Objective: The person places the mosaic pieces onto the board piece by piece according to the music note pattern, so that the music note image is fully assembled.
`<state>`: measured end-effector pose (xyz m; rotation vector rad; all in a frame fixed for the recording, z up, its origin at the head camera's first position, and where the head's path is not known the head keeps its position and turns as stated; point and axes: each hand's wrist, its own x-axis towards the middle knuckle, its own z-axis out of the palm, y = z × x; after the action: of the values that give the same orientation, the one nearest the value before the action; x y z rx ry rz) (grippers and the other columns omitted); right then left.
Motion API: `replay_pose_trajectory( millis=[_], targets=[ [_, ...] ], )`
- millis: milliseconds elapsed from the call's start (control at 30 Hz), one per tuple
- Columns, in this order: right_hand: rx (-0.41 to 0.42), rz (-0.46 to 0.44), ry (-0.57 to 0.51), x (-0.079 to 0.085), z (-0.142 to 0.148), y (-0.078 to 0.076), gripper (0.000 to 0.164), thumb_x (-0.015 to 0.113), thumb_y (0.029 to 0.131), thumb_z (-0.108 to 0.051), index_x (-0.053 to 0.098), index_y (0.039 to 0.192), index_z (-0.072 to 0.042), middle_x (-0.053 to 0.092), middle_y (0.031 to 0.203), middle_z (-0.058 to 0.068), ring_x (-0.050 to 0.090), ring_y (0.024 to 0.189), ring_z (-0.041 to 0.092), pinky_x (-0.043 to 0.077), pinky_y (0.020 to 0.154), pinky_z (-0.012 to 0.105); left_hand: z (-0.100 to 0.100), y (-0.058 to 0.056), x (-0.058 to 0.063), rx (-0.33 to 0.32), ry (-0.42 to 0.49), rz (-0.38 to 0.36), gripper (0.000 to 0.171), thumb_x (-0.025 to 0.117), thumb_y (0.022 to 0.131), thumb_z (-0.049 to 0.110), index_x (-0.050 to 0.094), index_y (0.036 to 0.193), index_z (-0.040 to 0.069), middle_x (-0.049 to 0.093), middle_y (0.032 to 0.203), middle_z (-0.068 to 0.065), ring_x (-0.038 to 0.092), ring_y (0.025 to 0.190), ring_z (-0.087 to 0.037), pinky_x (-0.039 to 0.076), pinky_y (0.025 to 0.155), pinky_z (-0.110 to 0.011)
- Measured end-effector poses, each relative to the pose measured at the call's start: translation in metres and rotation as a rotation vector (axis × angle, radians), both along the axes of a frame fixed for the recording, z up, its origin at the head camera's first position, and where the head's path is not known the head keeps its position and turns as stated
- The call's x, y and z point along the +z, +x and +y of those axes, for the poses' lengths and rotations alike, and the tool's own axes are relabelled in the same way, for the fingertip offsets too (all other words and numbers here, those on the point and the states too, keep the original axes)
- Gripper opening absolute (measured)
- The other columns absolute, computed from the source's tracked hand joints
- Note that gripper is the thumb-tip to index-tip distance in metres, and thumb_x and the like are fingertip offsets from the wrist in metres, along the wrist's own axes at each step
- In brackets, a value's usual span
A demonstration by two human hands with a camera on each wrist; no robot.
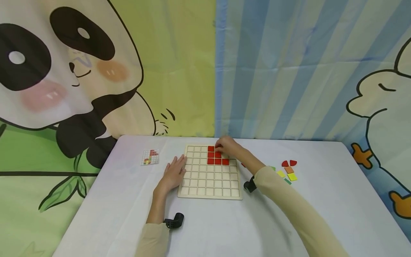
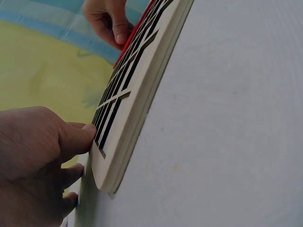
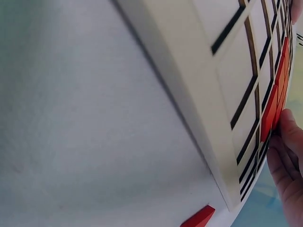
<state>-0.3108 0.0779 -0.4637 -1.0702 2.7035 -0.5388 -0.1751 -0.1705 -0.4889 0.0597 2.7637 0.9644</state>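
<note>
A square wooden grid board (image 1: 200, 182) lies on the table, with several red tiles (image 1: 211, 155) set in its far right cells. My right hand (image 1: 229, 146) is over the board's far edge, its thumb and fingers pinching a red tile in the farthest row, mostly hidden under the fingertips. The same hand (image 2: 111, 21) shows beyond the board in the left wrist view, thumb tip right at the red. My left hand (image 1: 174, 173) rests with fingers extended at the board's left edge; in the left wrist view its thumb (image 2: 78, 141) touches the frame.
A small printed pattern card (image 1: 150, 157) lies left of the board. To the right are loose pieces: red rounded pieces (image 1: 293, 163), an orange square (image 1: 289, 170), yellow pieces (image 1: 292, 176) and green ones (image 1: 287, 181). Another red piece (image 3: 199, 217) lies beside the board's right edge.
</note>
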Motion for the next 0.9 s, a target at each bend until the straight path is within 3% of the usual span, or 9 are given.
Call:
replay_pose_trajectory(
  millis=[233,533,900],
  targets=[
    [0.008,-0.018,0.047,0.0050,-0.0033,-0.0001,0.017,0.061,0.095,-0.013,0.075,0.099,-0.003,0.074,0.099,0.012,0.068,0.089,0.024,0.057,0.078,0.031,-0.0011,0.0000,-0.0003,-0.001,-0.002,0.006,0.053,0.043,0.102,0.014,0.028,0.153,0.010,0.018,0.164,-0.006,0.003,0.153,-0.031,-0.002,0.123,-0.056],
    [-0.065,-0.034,0.063,0.0044,-0.0043,0.0018,0.015,0.064,0.094,-0.019,0.068,0.088,-0.005,0.068,0.083,0.009,0.055,0.069,0.016,0.044,0.062,0.023,-0.0016,-0.0019,-0.0017,0.000,-0.012,0.010,0.053,0.044,0.102,0.015,0.029,0.153,0.010,0.019,0.163,-0.006,0.005,0.153,-0.032,-0.001,0.123,-0.056],
    [-0.138,-0.123,0.014,0.0081,-0.0027,0.0059,0.016,0.061,0.095,-0.012,0.074,0.095,-0.003,0.072,0.090,0.011,0.062,0.073,0.019,0.052,0.069,0.028,-0.0015,-0.0020,-0.0027,-0.010,-0.021,0.008,0.054,0.044,0.102,0.015,0.028,0.153,0.010,0.018,0.164,-0.007,0.004,0.153,-0.032,-0.001,0.122,-0.057]
  ],
)
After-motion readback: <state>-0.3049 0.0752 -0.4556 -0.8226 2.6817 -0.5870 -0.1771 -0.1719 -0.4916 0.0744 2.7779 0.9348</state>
